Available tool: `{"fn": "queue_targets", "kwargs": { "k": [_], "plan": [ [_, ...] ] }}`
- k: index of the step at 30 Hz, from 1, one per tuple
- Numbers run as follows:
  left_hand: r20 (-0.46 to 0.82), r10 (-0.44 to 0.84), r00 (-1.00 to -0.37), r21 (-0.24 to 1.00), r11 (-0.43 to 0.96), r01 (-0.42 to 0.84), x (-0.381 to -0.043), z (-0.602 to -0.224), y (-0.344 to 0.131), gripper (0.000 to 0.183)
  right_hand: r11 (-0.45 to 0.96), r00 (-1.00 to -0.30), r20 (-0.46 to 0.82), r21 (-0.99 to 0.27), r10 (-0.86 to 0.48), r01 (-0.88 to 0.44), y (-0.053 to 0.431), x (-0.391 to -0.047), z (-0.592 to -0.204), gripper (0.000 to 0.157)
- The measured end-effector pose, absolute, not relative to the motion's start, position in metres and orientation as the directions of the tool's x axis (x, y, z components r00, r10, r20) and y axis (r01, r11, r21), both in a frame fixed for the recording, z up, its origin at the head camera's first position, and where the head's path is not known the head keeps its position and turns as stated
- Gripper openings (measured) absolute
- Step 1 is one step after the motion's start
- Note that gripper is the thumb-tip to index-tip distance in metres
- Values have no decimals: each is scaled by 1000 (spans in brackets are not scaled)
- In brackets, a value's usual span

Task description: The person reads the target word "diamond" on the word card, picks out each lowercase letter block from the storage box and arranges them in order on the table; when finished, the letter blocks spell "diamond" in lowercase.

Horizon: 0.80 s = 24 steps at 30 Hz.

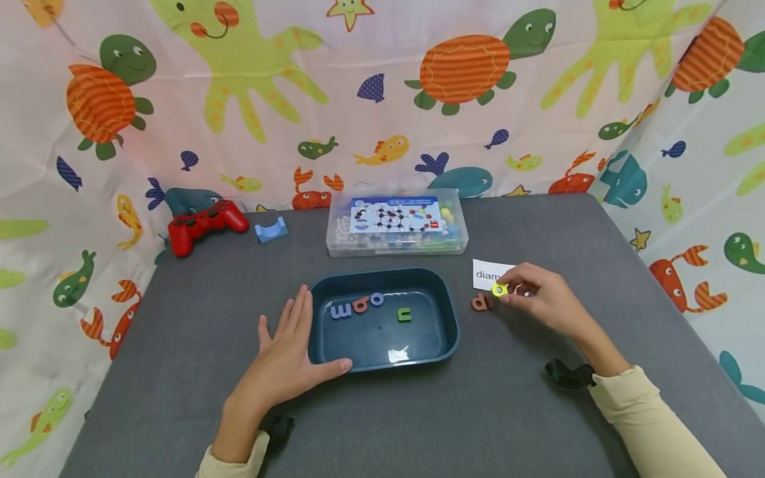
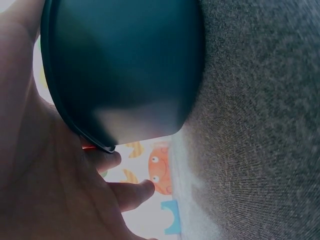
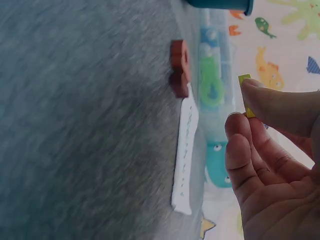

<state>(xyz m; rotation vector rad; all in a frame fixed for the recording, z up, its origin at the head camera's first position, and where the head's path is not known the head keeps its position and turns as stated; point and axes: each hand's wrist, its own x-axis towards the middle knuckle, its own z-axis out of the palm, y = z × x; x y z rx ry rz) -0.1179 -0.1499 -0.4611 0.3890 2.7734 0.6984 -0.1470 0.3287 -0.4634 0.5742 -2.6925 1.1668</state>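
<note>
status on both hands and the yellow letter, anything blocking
Right hand pinching yellow letter, off the table. Left hand touching blue tray. No obstruction seen.

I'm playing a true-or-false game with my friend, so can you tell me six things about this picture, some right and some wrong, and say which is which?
1. The right hand pinches a yellow letter. True.
2. The left hand touches the tray. True.
3. The tray is bright pink. False: the tray is dark blue.
4. The yellow letter lies inside the tray. False: it is held off the table, outside the tray.
5. A green letter lies in the tray. True.
6. The left hand holds the green letter. False: the left hand is at the tray's edge, apart from that letter.
</note>
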Motion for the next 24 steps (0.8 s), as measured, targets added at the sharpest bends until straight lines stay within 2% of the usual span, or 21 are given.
{"fn": "queue_targets", "kwargs": {
  "k": [17,24],
  "plan": [
    [-184,321,-929,496,846,194,-118,-456,-150,139,683,-931,179,-639,-317,-355,341,-145,-478,23],
    [-176,322,-930,494,846,200,-118,-457,-150,139,686,-913,206,-607,-351,-400,341,-146,-481,24]
  ]
}}
